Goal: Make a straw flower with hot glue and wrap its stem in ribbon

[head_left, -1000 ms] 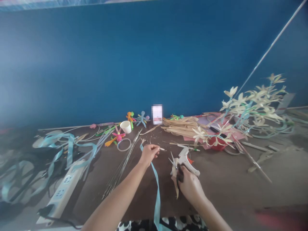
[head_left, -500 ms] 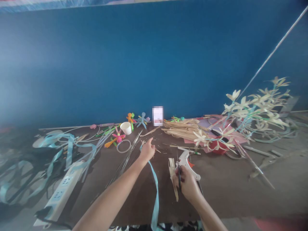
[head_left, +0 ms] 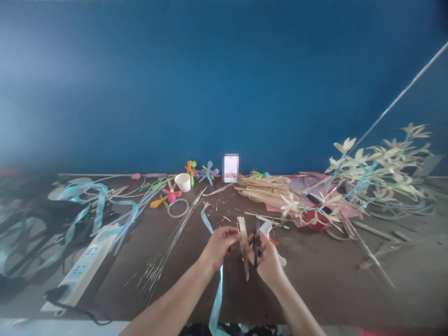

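Note:
My left hand [head_left: 219, 245] pinches the upper part of a pale tan strip of dried husk [head_left: 243, 233], which stands nearly upright between my hands. My right hand [head_left: 269, 259] is wrapped around dark scissors [head_left: 256, 242], their blades pointing away from me. The fingertips of that hand are right beside the strip; whether they also grip it I cannot tell. Behind my right hand lies a white glue gun [head_left: 266, 227], partly hidden. A light blue ribbon [head_left: 217, 291] runs under my left hand across the brown table [head_left: 280, 303].
Dried husks [head_left: 261, 190] are heaped at the back. To the right are white artificial flowers [head_left: 378, 158] on pink paper [head_left: 275, 207]. Bundled wires [head_left: 171, 238], a clear ring [head_left: 178, 208], a white cup [head_left: 183, 182] and a power strip [head_left: 86, 261] lie left.
My left hand has come back from the table's middle and taken hold of the husk strip. My right hand, with the scissors, has shifted slightly left and away from me.

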Demonstrator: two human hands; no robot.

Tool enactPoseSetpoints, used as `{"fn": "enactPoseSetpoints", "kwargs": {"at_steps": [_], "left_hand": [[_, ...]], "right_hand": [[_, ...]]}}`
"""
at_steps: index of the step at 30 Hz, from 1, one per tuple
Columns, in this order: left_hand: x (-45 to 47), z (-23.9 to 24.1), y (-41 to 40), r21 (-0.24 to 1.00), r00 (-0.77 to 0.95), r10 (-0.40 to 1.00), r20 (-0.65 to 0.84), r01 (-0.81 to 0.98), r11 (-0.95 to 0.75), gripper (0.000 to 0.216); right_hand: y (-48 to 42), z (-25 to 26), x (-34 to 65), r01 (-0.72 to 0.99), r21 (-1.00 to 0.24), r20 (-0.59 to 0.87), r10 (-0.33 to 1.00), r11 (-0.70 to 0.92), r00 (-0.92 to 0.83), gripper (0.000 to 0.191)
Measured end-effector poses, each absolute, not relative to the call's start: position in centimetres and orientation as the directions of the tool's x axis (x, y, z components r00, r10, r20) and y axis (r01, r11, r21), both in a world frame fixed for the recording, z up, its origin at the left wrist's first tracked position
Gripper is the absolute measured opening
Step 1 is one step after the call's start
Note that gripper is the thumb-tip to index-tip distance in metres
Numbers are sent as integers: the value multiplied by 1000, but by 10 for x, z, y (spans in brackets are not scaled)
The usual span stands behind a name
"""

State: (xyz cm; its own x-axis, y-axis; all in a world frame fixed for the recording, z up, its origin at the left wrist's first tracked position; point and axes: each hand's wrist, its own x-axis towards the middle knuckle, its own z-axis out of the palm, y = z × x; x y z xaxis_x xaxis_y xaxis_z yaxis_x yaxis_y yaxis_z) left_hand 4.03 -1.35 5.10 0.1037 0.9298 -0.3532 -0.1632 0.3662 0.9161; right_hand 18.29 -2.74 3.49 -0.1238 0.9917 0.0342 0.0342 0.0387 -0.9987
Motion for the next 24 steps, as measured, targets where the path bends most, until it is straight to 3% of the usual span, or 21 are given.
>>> {"fn": "enactPoseSetpoints", "kwargs": {"at_steps": [5,10,17,22,24], "left_hand": [[37,49,-22,936,63,946,-317,-144,322,19],[34,52,-31,960,48,963,-266,-74,269,14],[21,66,-31,977,47,991,-128,178,118,18],[17,82,-41,956,-204,973,106,290,-43,18],[25,84,-49,966,-117,992,55,259,-23,14]], "right_hand": [[-29,39,184,38,-999,30,996,33,-79,18],[-21,46,186,-96,-995,-34,999,-35,-12,27],[-9,52,189,-84,-995,-34,990,-46,-139,28],[-10,47,182,-258,-964,-69,997,-55,43,28],[-12,47,177,-348,-937,-85,990,-41,113,28]]}}
